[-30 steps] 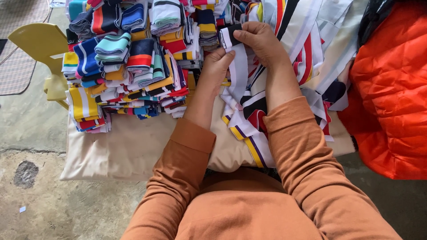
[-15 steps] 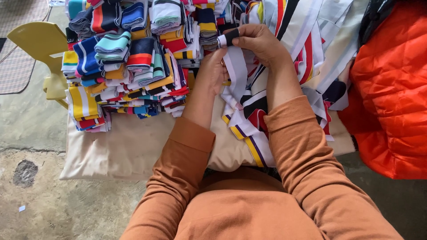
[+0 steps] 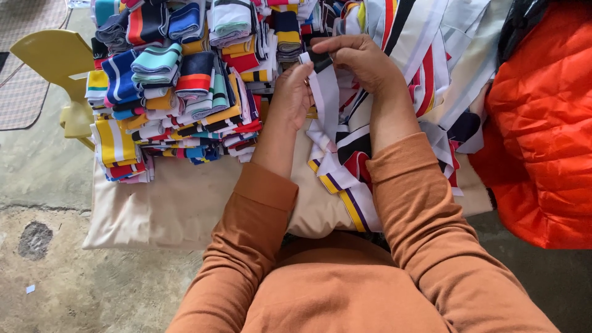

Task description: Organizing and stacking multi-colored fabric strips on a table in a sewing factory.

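Nearest to me are my two orange sleeves (image 3: 345,271), reaching away over the concrete floor (image 3: 92,290) toward a surface draped in one beige cloth (image 3: 179,203). Loose striped strips (image 3: 345,185) spill over the near edge of that cloth between my forearms, white with purple, yellow, red and black bands; they overlap too much for me to count.

A little farther, my left hand (image 3: 293,92) and my right hand (image 3: 364,61) meet over one white strip with a black end (image 3: 324,86). It hangs from my fingers down toward the loose strips, to the right of the folded stacks. My right fingers (image 3: 336,52) are closed over its black top end, pinching it. My left fingers (image 3: 302,74) are curled against its left edge just below, pressing on the white part; I cannot see them well enough to say they fully clamp it.

To the left of my hands stands a pile of folded striped bands (image 3: 179,92), many dozens in blue, teal, yellow, red and white, stacked too tightly to count. Left of the pile is one yellow plastic chair (image 3: 55,61). On the right sits one bright orange padded garment (image 3: 542,135), and at the far right more long striped strips (image 3: 431,43) lie heaped.
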